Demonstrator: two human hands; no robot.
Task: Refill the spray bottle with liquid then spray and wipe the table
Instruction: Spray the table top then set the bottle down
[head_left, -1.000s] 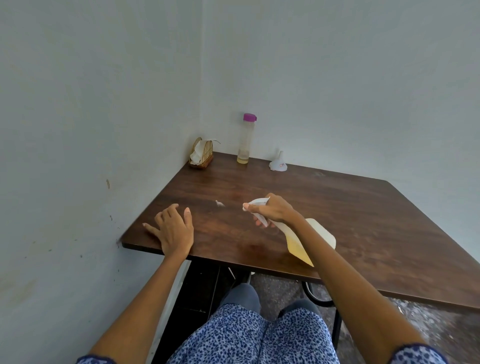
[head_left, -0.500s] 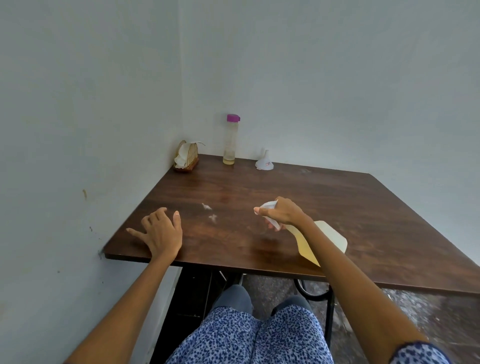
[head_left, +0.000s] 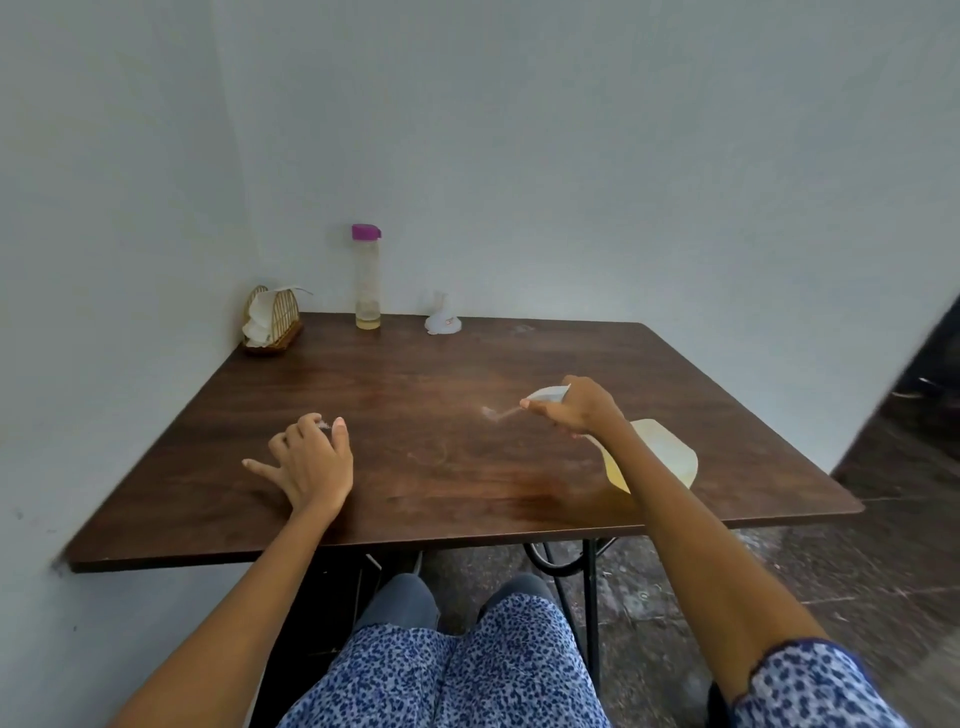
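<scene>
My right hand (head_left: 576, 405) grips the white head of a spray bottle (head_left: 660, 452), held tilted over the dark wooden table (head_left: 415, 374) with its nozzle pointing left. The bottle's body holds yellowish liquid and shows behind my forearm. A small pale mist streak (head_left: 493, 414) hangs just off the nozzle. My left hand (head_left: 311, 462) rests on the table near the front left, fingers partly curled, holding nothing. A wet sheen lies on the wood between my hands.
At the back of the table stand a wicker napkin holder (head_left: 272, 322) with white tissues, a tall clear bottle (head_left: 367, 280) with a purple cap and a little yellow liquid, and a white funnel (head_left: 441, 319). Walls close in at left and back.
My right hand has swung the spray bottle to the right. My left hand has curled its fingers over the small white specks. The view has shifted right.
</scene>
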